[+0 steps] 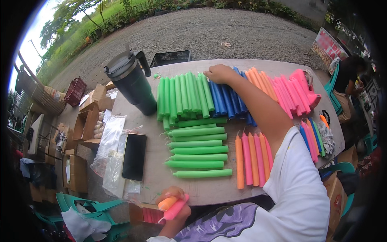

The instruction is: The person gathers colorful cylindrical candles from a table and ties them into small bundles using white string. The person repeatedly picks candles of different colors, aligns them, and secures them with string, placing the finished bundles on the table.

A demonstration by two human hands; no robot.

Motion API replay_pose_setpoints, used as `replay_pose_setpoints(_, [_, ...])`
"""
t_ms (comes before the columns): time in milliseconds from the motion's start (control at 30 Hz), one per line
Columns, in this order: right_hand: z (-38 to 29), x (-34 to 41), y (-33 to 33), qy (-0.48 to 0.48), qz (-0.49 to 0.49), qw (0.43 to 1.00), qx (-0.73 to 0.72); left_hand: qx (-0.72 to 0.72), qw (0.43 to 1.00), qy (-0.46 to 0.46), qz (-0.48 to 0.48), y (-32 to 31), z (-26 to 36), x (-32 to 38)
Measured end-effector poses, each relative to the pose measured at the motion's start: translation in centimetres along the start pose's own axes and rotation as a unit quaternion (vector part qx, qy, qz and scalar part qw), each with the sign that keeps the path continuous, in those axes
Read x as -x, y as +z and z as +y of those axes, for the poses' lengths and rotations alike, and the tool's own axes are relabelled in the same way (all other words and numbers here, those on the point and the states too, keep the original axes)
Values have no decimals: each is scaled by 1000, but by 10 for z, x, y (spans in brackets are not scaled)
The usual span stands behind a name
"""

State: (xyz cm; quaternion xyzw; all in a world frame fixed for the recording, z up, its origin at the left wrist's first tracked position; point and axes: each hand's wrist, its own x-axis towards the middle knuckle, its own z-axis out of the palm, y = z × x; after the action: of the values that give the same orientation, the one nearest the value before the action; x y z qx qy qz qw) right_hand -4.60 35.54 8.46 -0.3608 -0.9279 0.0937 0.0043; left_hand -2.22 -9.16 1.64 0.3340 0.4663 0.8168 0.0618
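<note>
My left hand (180,210), at the table's near edge, grips an orange candle (168,203) and a pink candle (176,207) side by side. My right hand (220,74) reaches to the far ends of the blue candles (227,104), its fingertips beside the pile of green candles (184,93). The back of that hand hides whether it grips one. Several green candles (198,150) lie crosswise below the pile. Orange candles (262,81) and pink candles (291,93) lie right of the blue ones. An alternating row of orange and pink candles (255,160) lies nearer me, partly behind my right arm.
A dark lidded tumbler (131,81) stands at the table's (157,184) far left. Beside a phone (134,157) lie clear plastic bags (113,172). A pink tool-like object (305,86) and a mixed candle bundle (313,137) lie right. A person (347,81) sits beyond.
</note>
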Motion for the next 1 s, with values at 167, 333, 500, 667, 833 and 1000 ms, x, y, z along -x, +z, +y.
replay_pose_setpoints(167, [5,68,-25,81,132,987,32,11,997,-15,-72,-20,-10,1])
replay_pose_setpoints(333, [15,106,-15,146,104,983,37,64,998,-16,12,-22,-28,15])
replay_pose_setpoints(500, [2,98,-17,197,66,978,-20,81,995,-48,-9,-36,-32,12])
replay_pose_setpoints(667, [18,84,-7,237,109,964,-60,71,997,9,-14,-19,-28,8])
replay_pose_setpoints(833, [18,90,-8,181,169,962,-118,-111,991,55,-46,-31,-30,5])
replay_pose_setpoints(1000, [-10,194,-56,-25,183,961,-206,-115,992,-1,43,-16,-32,1])
